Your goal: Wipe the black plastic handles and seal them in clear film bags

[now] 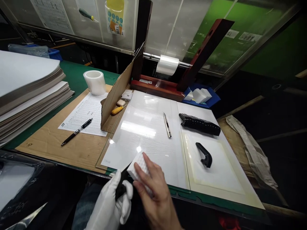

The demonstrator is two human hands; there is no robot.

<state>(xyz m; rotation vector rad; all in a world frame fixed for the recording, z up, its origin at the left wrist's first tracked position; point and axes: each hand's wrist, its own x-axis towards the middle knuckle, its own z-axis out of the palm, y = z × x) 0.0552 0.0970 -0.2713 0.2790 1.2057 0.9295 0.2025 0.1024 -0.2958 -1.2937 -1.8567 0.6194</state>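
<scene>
Far L: tall stack of pale paper sheets [28, 92] on green mat [74, 75]. Next, tan board [45, 150] w/ wht tape roll [94, 82] upright, printed grid form [83, 115], blk pen [76, 131] lying across form edge. Gloved left hand [109, 201], wht cotton, fingers curled, clamped on blk piece [121, 188], which touches the wht block [139, 169]. Block: small, rectangular, dimpled top, bright wht, just over near edge of clear sheet [141, 127]. Bare right hand [153, 188] grips block, fingers together on top. Behind: tilted cardboard divider [117, 92], yellow-handled tool [117, 110]. On sheet, steel knife [167, 125]. Further R: blk ribbed bar [200, 124], blk hook-shaped handle [204, 154] on cream pad [213, 166]. Behind those, blue tray [213, 99] w/ wht blocks [200, 95]; film roll [167, 65] on steel rod [151, 56].
</scene>
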